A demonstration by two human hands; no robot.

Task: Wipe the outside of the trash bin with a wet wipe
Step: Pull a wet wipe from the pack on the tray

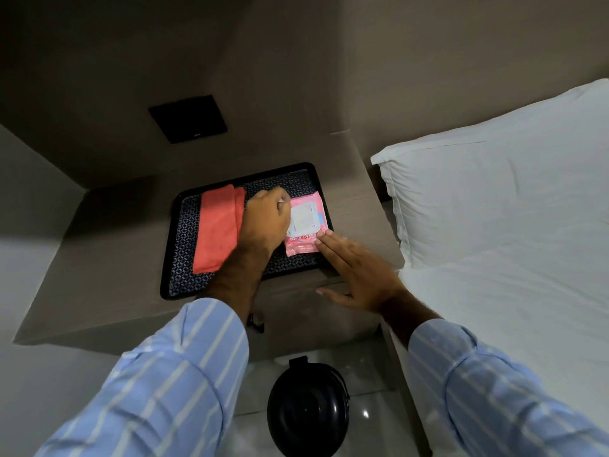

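Note:
A pink wet wipe pack [301, 244] lies on a black patterned tray [184, 239] on the bedside table. My left hand [267, 219] is curled over the pack's left side, its fingers pinched at something white by the white flap [304, 217]; whether it is a wipe or the flap I cannot tell. My right hand [356, 272] lies flat with fingers apart, its fingertips pressing the pack's lower right corner. The black round trash bin [308, 407] with a domed lid stands on the shiny floor below the table, between my forearms.
A folded orange cloth [216, 232] lies on the tray's left half. The beige bedside table [99, 275] fills a wall niche with a dark panel [188, 118] above. A bed with a white pillow [494, 179] is close on the right.

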